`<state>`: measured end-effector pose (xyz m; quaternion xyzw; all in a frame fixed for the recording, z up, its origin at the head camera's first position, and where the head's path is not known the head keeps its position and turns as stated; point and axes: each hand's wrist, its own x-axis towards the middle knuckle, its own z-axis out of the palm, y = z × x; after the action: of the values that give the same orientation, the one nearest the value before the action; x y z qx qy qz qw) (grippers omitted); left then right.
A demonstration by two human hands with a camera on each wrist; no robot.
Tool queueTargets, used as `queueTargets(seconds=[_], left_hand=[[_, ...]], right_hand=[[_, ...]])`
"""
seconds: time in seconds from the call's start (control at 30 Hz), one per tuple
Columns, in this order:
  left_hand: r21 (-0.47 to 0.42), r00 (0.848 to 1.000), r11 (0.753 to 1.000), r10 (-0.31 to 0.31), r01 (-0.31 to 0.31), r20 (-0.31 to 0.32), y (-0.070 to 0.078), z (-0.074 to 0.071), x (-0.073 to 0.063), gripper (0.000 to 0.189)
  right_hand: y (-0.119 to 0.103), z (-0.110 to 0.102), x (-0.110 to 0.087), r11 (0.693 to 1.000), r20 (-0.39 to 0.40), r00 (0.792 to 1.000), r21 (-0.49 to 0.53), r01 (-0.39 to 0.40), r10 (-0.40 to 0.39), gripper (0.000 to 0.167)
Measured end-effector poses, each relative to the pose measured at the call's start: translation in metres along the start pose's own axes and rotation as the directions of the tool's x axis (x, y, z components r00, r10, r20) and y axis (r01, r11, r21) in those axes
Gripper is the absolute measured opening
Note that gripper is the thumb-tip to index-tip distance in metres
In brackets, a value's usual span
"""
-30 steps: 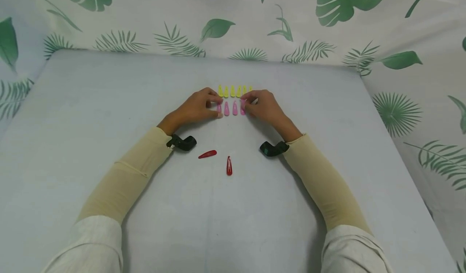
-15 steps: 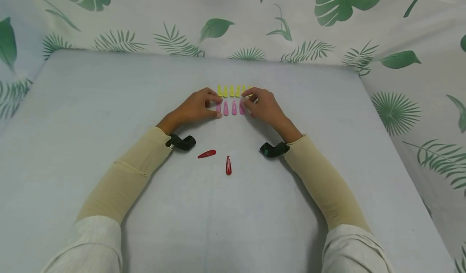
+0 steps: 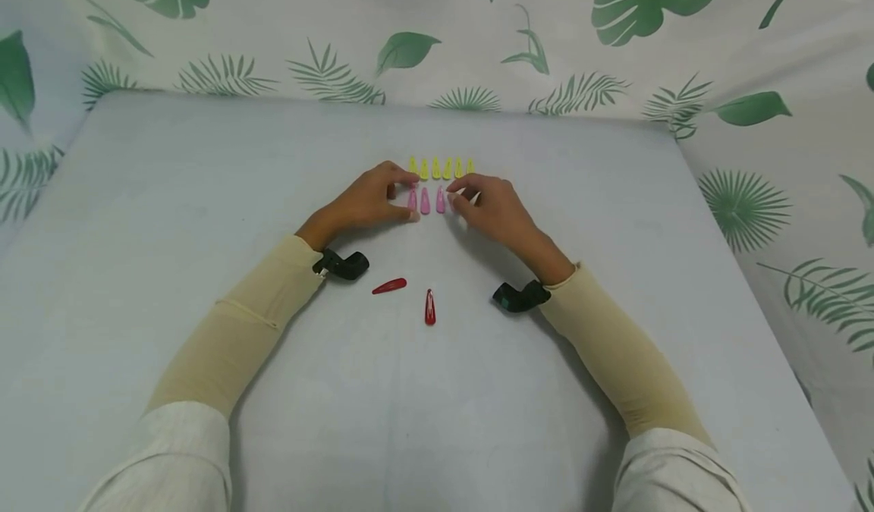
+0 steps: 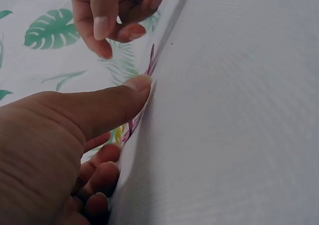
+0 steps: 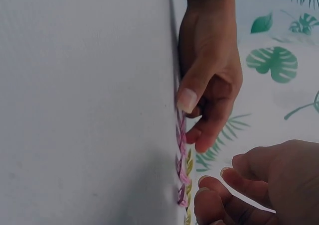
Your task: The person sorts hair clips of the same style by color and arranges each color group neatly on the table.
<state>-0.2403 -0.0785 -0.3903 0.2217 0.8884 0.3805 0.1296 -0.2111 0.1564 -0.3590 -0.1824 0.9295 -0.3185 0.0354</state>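
Observation:
Thumb and forefinger of my left hand (image 3: 369,197) pinch the leftmost pink hair clip (image 3: 413,200) at its two ends on the table. To its right lie two more pink snap clips (image 3: 433,200) in the same row. My right hand (image 3: 497,207) hovers at the right end of that row, fingers loosely bent and apart, holding nothing; in the right wrist view its fingertips (image 5: 202,182) stand off the clips. Behind it, the right end of the pink row is hidden in the head view. Just beyond runs a row of several yellow hair clips (image 3: 436,168).
Two red hair clips lie nearer the body: one slanted (image 3: 389,286), one pointing away (image 3: 430,307). White cloth covers the table (image 3: 328,421). A leaf-print backdrop (image 3: 471,57) rises behind the far edge. Each wrist carries a black camera (image 3: 522,297).
My right hand has let go of the pink clip at the row's right end and drawn slightly back toward the body. My left hand has stayed on the leftmost pink clip.

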Motion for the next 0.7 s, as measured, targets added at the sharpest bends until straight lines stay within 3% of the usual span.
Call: queueTargets(seconds=[0.33,0.57,0.7], left_hand=[[-0.033,0.998,0.999,-0.021,0.019,-0.067,0.004,0.003,-0.001,0.083],[-0.049,0.997,0.997,0.063,-0.066,-0.053,0.014,0.001,-0.02,0.06],[-0.033,0.992,0.992,0.125,-0.125,-0.003,0.023,-0.001,-0.036,0.042]], right_hand=[[-0.008,0.001,-0.022,0.998,0.086,0.995,0.004,0.057,-0.057,0.021],[-0.016,-0.001,-0.04,0.987,0.184,0.971,0.072,0.142,-0.153,0.019],[-0.021,0.0,-0.05,0.979,0.214,0.956,0.088,0.184,-0.199,0.021]])
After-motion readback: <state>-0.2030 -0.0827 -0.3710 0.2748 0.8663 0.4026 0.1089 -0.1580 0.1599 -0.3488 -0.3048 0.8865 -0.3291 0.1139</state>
